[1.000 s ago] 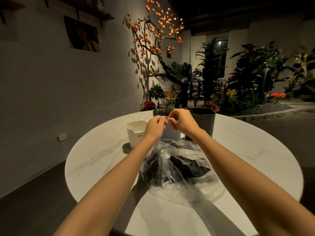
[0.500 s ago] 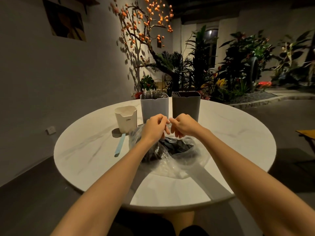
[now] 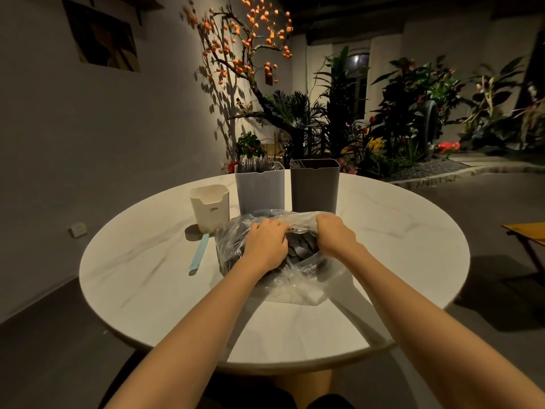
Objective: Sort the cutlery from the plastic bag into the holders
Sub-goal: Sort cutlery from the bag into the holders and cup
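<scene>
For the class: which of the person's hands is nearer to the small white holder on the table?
The left hand. It grips the plastic bag just right of the white holder. The right hand grips the bag's rim farther right, in front of the dark grey holder.

Both hands (image 3: 267, 245) forward — fingers (image 3: 326, 221) curled.

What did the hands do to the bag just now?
Both hands came down and apart: the left hand and right hand had pinched the plastic bag together at its top; now they pull its mouth open. The three holders and the blue utensil stayed put.
</scene>
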Tool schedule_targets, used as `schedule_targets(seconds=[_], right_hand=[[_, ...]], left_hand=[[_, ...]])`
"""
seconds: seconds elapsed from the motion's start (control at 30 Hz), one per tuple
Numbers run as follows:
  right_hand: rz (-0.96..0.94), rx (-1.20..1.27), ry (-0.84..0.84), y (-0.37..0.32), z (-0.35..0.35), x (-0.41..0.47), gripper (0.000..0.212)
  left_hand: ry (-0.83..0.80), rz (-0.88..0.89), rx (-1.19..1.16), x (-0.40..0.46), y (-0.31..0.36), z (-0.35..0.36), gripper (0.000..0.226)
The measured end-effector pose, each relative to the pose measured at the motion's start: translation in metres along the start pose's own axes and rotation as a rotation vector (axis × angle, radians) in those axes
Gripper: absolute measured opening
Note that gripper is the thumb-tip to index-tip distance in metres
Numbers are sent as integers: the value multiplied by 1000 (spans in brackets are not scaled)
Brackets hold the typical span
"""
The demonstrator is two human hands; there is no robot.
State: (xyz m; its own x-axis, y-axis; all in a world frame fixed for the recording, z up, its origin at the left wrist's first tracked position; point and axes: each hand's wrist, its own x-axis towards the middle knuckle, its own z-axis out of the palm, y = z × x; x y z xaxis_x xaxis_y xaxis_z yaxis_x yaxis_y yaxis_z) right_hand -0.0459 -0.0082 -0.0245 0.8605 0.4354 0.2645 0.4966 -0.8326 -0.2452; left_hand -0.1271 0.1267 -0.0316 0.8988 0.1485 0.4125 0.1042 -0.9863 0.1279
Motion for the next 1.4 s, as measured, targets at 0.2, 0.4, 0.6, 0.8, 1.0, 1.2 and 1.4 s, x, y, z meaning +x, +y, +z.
schedule_targets(seconds=[0.2,0.4,0.6,0.8,1.0,1.2,1.4], right_hand=[[-21,6,97,-1,-3,-6,21],[-296,127,28,-3,12,6,50],[-227,195,123,2,15,0,30],[-54,124,49,-5,11,-7,36],[-8,-75,-49,-1,7,-4,42],[56,-177,-92,7,-4,-8,28],[117,-162,-165,12,-15,-5,33]], left_hand=[[-65,-61,-39,7,4,-3,48],[-118,-74,63,20,-1,3,41],[-77,11,146,23,-5,9,38],[70,-38,-225,20,-14,6,33],[34,50,-193,12,-13,6,26],[-60,185,-21,8,-1,4,26],[-86,181,2,7,6,2,22]])
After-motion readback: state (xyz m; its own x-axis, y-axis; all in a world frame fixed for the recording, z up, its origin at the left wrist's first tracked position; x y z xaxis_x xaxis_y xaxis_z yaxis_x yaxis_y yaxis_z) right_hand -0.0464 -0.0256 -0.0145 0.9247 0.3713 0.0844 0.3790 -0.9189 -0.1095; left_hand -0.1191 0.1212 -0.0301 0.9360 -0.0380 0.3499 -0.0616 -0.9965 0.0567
